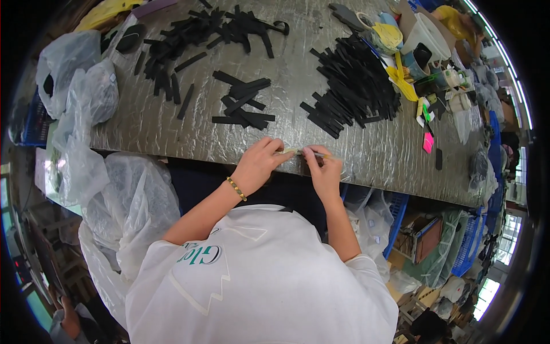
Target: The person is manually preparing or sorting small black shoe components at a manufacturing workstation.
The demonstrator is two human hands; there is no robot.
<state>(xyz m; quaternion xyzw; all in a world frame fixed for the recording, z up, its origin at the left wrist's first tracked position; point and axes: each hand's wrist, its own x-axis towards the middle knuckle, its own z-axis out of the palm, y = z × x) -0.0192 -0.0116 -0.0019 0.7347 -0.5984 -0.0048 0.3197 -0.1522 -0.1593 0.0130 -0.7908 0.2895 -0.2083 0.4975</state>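
Note:
My left hand (259, 163), with a beaded bracelet on its wrist, is closed in a pinch at the table's front edge. My right hand (324, 172) faces it, fingers also pinched together. A small pale yellowish piece (288, 151) shows between the fingertips, too small to name. Something thin also shows at the right fingers, its kind unclear. Just beyond my hands lies a small group of black strips (245, 103). A large heap of black strips (361, 80) spreads to the right, and another heap of black strips (183, 43) lies at the far left.
Clear plastic bags (129, 200) hang at the left edge of the grey covered table (200, 135). On the right stand a white tub (428, 35), yellow scissors-like handles (403, 80) and a pink tag (428, 142). Blue crates (468, 246) sit below the right edge.

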